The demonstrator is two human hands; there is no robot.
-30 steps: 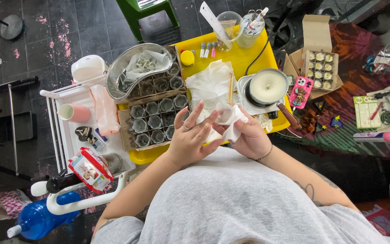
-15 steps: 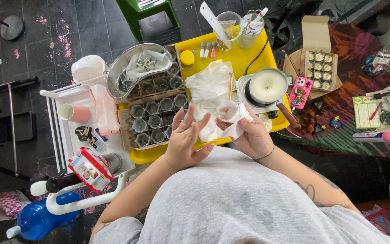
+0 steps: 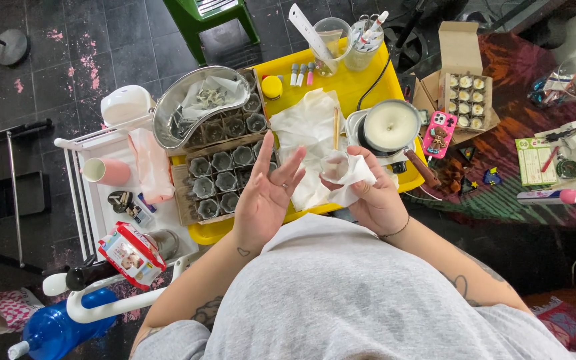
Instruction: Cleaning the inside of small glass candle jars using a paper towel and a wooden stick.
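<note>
My right hand [image 3: 375, 193] holds a small clear glass cup [image 3: 335, 165] wrapped in a white tissue [image 3: 357, 175], above the near edge of a yellow tray table [image 3: 341, 83]. My left hand [image 3: 268, 193] is beside it, palm up and fingers spread, holding nothing. A crumpled white sheet [image 3: 308, 133] with a wooden stick [image 3: 335, 127] lies on the tray just beyond both hands. Left of my left hand sits a cardboard box of several empty glass cups [image 3: 221, 175].
A pot of white wax [image 3: 389, 127] stands right of the sheet, a metal bowl [image 3: 198, 107] on the cup box, plastic tubs of tools [image 3: 345, 37] at the tray's far edge. A white cart [image 3: 118, 200] is left; a carton of cups [image 3: 468, 93] and a pink phone [image 3: 439, 132] right.
My left hand has let go of the tissue and cup, drawn back to the left and opened. My right hand keeps the wrapped cup, held a little higher.
</note>
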